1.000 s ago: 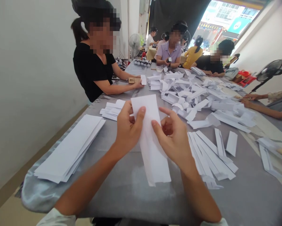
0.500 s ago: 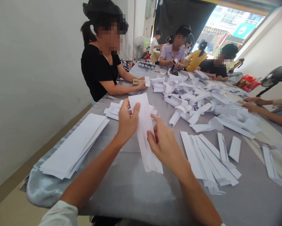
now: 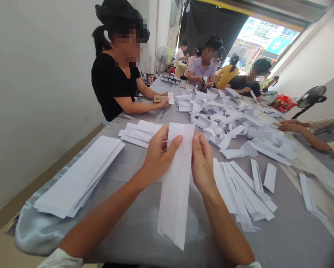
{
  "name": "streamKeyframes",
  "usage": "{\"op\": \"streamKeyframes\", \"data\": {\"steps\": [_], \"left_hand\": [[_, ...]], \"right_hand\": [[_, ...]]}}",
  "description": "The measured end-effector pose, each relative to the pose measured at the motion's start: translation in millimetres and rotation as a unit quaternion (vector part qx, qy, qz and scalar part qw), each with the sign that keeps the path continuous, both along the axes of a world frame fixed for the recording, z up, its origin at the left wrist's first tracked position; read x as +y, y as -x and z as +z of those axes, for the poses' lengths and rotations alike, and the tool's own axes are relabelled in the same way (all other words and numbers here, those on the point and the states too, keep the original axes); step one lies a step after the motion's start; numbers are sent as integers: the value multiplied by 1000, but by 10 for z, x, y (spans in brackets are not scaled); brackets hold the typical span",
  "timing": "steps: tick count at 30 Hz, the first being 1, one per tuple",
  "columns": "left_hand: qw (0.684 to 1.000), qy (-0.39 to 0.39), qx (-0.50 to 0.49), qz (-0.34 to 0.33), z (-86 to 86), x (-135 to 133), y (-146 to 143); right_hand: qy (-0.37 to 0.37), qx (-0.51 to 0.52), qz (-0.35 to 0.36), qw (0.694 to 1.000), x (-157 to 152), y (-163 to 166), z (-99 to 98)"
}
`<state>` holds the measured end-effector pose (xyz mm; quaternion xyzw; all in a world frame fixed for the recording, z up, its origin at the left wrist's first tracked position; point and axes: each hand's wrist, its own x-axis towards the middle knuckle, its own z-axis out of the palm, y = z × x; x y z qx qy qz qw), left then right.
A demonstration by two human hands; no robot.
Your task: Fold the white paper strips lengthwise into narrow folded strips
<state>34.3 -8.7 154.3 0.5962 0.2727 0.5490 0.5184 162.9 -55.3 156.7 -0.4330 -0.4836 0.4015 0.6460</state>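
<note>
Left hand (image 3: pixel 159 155), right hand (image 3: pixel 202 162): fingers pinching long creased white paper strip (image 3: pixel 175 190).

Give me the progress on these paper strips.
Looks done: the neat stack of white paper strips on the left. In hand: one strip, pinched by the left hand and right hand. Left: the loose heap of strips mid-table and the scattered strips nearer.

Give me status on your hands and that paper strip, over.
Left hand and right hand pinching top of white paper strip. Strip held up over gray tablecloth. Loose paper strips just right of right hand.
</note>
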Motion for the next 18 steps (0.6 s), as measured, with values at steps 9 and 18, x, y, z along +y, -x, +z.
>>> {"op": "streamKeyframes", "data": {"steps": [9, 18], "left_hand": [[998, -33, 45, 33, 4, -91, -33], [994, -43, 82, 62, 29, -66, 32]], "right_hand": [[-21, 11, 3, 1000, 22, 33, -15], [-41, 28, 38, 998, 56, 46, -39]]}}
